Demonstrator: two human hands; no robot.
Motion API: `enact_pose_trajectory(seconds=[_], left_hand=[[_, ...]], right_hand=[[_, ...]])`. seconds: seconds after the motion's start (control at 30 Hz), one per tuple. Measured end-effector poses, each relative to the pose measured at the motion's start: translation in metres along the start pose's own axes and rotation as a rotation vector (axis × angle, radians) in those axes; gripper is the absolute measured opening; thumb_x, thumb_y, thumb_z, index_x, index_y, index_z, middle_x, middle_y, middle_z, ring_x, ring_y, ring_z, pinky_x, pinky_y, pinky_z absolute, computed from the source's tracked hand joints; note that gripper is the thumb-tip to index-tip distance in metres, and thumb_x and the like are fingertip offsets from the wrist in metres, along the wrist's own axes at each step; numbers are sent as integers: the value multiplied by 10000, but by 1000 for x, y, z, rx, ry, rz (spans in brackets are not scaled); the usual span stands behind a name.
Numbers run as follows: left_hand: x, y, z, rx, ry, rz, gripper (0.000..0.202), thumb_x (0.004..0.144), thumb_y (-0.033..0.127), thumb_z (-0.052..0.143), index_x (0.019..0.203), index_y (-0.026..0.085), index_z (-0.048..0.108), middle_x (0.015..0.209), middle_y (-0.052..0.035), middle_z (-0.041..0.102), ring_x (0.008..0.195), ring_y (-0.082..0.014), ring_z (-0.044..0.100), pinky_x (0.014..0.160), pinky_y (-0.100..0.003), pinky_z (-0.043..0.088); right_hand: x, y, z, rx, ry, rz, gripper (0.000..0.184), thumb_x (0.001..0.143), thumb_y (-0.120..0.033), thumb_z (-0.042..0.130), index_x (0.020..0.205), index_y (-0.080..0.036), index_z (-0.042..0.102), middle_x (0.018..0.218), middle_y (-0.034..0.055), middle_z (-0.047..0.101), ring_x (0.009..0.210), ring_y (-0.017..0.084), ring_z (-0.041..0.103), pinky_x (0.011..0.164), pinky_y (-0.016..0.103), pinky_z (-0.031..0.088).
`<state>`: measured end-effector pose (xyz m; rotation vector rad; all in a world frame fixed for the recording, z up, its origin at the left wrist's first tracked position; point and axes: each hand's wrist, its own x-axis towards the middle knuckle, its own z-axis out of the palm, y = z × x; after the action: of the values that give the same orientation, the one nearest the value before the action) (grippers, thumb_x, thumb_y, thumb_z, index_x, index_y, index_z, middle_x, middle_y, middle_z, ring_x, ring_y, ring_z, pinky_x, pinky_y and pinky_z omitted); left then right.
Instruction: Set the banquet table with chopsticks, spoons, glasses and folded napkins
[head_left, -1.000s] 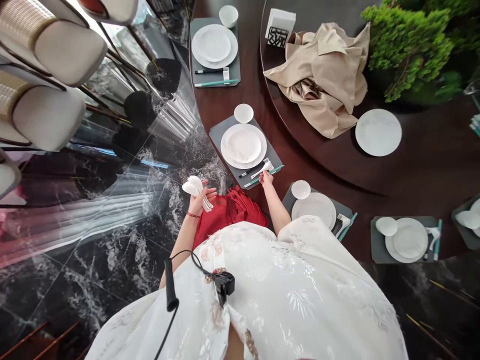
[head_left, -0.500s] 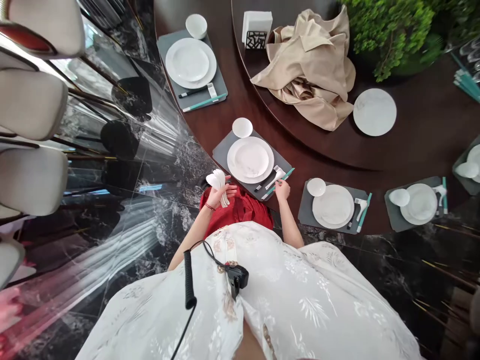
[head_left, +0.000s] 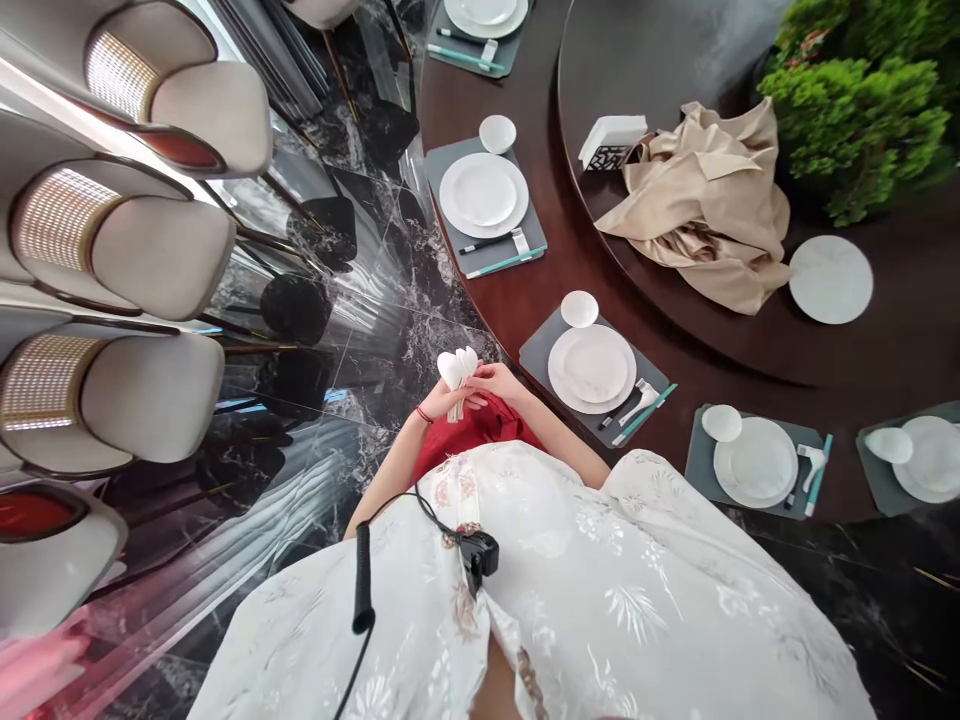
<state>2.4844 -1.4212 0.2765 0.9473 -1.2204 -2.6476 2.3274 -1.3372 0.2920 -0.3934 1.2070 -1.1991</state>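
beyond the grip, a dark wood round table (head_left: 559, 235) carries a grey place mat (head_left: 534, 357); at the grip, the left hand (head_left: 441, 408) closes around a bundle of white porcelain spoons (head_left: 458, 368), bowls up, keeping them together; the right hand (head_left: 493, 380) lies against it, its hold unclear.

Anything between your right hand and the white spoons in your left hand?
Nothing visible: the right hand is up against the bundle of white porcelain spoons gripped in the left hand. The red fabric lies below them, not between.
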Motion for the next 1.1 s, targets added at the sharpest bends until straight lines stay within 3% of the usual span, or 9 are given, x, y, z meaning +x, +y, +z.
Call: enact_pose_trajectory(seconds=[0.13, 0.23, 0.33, 0.43, 0.6, 0.73, 0.9, 1.1], left_hand=[[1, 30, -46, -57, 37, 6, 890, 817, 368, 846, 1576, 136, 444, 1189, -214, 765, 905, -312, 799, 790, -387, 671], [12, 58, -74, -86, 68, 25, 907, 846, 393, 817, 1607, 144, 390, 1297, -221, 722, 915, -268, 800, 788, -321, 660], [30, 94, -101, -70, 109, 7, 908, 859, 385, 804, 1611, 125, 368, 1312, -227, 713, 903, -234, 799, 778, -283, 647], [57, 139, -130, -38, 116, -41, 896, 857, 377, 806, 1598, 106, 382, 1263, -225, 736, 870, -220, 799, 755, -273, 640], [122, 219, -174, 36, 104, -61, 855, 838, 381, 824, 1553, 104, 445, 1186, -199, 771, 852, -218, 797, 744, -277, 639], [170, 275, -199, 49, 144, -54, 866, 822, 393, 834, 1544, 103, 454, 1154, -187, 782, 839, -208, 796, 716, -256, 634], [214, 332, -222, 90, 108, -76, 864, 848, 421, 807, 1566, 131, 423, 1156, -173, 784, 821, -197, 796, 724, -259, 635], [281, 385, -243, 127, 33, -140, 837, 838, 416, 812, 1534, 121, 453, 1139, -162, 788, 819, -180, 790, 712, -240, 627]], right_hand=[[55, -8, 15, 119, 26, 23, 511, 522, -547, 962, 709, -138, 718, 603, -20, 635, 548, 71, 525, 527, 203, 435], [111, -24, 6, 189, 153, 14, 508, 515, -509, 985, 731, -147, 701, 549, -52, 578, 485, 43, 466, 441, 165, 362], [173, -49, -23, 261, 433, 3, 412, 643, -429, 957, 793, -164, 679, 586, -58, 603, 444, 31, 466, 370, 143, 296], [229, -73, -65, 291, 718, -14, 226, 845, -310, 831, 862, -170, 654, 709, -29, 691, 488, 39, 581, 392, 117, 382], [296, -91, -127, 373, 941, 22, 89, 998, -180, 607, 912, -166, 623, 759, -27, 717, 558, 49, 676, 468, 103, 488], [327, -93, -145, 335, 1018, 116, 102, 1006, -180, 583, 911, -164, 617, 740, -25, 713, 528, 50, 670, 451, 99, 474], [344, -95, -142, 274, 1121, 202, 169, 997, -164, 555, 839, -155, 614, 668, -22, 685, 463, 56, 640, 409, 104, 437], [361, -100, -135, 250, 1303, 274, 189, 996, -195, 530, 830, -168, 616, 684, 5, 707, 480, 81, 653, 420, 135, 464]])
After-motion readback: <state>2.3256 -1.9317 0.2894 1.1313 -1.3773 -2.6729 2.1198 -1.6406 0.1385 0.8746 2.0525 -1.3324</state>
